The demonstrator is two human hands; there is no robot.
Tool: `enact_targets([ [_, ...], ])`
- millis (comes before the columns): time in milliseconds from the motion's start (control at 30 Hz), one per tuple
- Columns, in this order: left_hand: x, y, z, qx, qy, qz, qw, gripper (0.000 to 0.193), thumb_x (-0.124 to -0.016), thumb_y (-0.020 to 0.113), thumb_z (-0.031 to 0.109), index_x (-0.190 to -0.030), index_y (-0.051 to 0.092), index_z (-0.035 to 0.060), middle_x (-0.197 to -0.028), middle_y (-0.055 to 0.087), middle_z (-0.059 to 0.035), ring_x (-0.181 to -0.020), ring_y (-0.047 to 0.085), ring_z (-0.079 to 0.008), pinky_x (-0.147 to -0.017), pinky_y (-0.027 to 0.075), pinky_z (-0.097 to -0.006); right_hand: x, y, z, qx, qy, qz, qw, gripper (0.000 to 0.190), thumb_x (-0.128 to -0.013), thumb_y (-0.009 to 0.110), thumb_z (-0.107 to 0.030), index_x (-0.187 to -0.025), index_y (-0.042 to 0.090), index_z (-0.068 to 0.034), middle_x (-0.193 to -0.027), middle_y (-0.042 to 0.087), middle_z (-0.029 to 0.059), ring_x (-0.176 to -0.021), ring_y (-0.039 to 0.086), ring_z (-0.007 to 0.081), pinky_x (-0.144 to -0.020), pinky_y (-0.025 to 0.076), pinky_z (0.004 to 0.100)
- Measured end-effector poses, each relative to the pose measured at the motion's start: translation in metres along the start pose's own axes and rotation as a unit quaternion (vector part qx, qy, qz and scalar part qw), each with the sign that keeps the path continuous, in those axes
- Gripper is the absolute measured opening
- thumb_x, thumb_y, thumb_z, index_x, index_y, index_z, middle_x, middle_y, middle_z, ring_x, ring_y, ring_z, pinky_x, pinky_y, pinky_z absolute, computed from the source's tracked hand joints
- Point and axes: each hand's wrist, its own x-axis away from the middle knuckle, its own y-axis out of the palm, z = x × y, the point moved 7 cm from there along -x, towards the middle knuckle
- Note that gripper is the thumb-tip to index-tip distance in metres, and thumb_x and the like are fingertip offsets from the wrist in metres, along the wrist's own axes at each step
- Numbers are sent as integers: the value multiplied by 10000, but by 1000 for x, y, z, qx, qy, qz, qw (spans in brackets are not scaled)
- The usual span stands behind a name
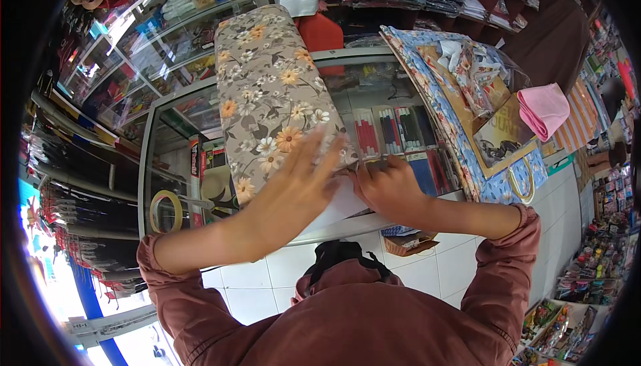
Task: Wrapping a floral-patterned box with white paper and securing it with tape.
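A long box wrapped in floral paper (273, 85), grey-brown with orange and white flowers, lies on the glass display counter (325, 54). My left hand (295, 181), blurred and with fingers apart, is over the box's near end; whether it presses on the paper I cannot tell. At the near right corner my right hand (388, 186) is closed, its fingertips pinching the edge of the wrapping. A white paper surface (338, 203) shows below and between my hands. Left of the box are a roll of tape (168, 211) and scissors (205, 203), partly hidden by the box and my left forearm.
Blue floral paper (408, 48) lies to the right, under a brown card piece (475, 141) and plastic wrappings. A folded pink cloth (543, 111) rests beside it. Packs of pens (395, 128) show through the glass. A paper bag (408, 243) stands on the tiled floor.
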Motion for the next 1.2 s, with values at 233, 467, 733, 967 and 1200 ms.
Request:
enact_targets([
  [233,-42,35,-23,203,48,25,978,232,-784,604,104,-1006,601,34,-1138,613,-113,-1191,545,-310,-1086,369,-477,-2,-6,0,-41,7,-8,999,199,-816,648,-168,-669,585,-49,-461,510,53,-414,527,211,-526,445,326],
  [467,-43,38,-24,212,91,34,973,198,-761,621,66,-953,622,18,-1004,617,-114,-1159,566,-295,-1109,350,-465,3,-7,-5,-36,16,-17,999,247,-820,648,-158,-607,557,-70,-440,502,51,-374,501,205,-489,426,314],
  [733,-40,39,-25,260,95,26,961,133,-771,615,63,-892,625,9,-1006,628,-117,-1182,553,-298,-1117,329,-486,18,-10,-13,-50,21,-42,998,271,-828,645,-175,-592,539,-94,-420,499,51,-362,500,223,-528,435,333],
  [967,-36,38,-25,263,96,28,960,134,-781,613,68,-899,607,5,-996,626,-126,-1183,550,-312,-1120,321,-498,22,-12,-12,-105,43,-40,993,265,-823,644,-180,-595,543,-91,-443,517,62,-372,501,252,-537,443,342],
  [1200,-39,41,-21,250,105,-13,962,186,-813,580,62,-989,597,2,-1040,615,-141,-1193,527,-308,-1145,265,-511,9,-40,-34,-95,-156,-173,968,100,-811,632,-175,-810,590,-84,-846,645,40,-729,610,154,-744,421,291],
])
